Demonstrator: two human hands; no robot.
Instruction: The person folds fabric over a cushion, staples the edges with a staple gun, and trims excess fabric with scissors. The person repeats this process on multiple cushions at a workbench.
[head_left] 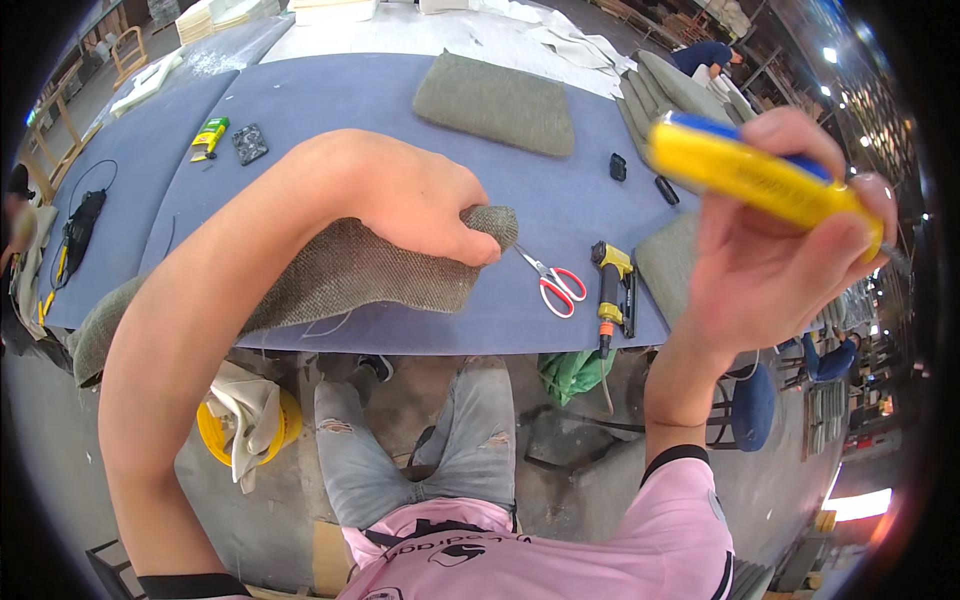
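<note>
My left hand [425, 205] is closed on a piece of grey-green woven fabric [370, 275], its bunched end poking out past the thumb. The fabric hangs along the near table edge under my left forearm. Raised high on the right, close to the camera, my right hand [765, 255] grips a yellow-and-blue handled tool [755, 170]. A thin tip seems to show below the little-finger side, but blur hides its kind. Scissors [563, 290] with red-and-white handles lie just right of the fabric. Beside them is a yellow-and-black air staple gun [612, 285] with a hose.
A blue-grey covered table [330, 100] bears a flat grey-green cushion [495, 105]; more cushions [665, 90] are stacked at the right. A phone [250, 144] and a yellow-green tube [208, 138] lie at left. Below stand a yellow bucket [290, 420] and a blue stool [752, 408]. Another person [703, 58] bends at far right.
</note>
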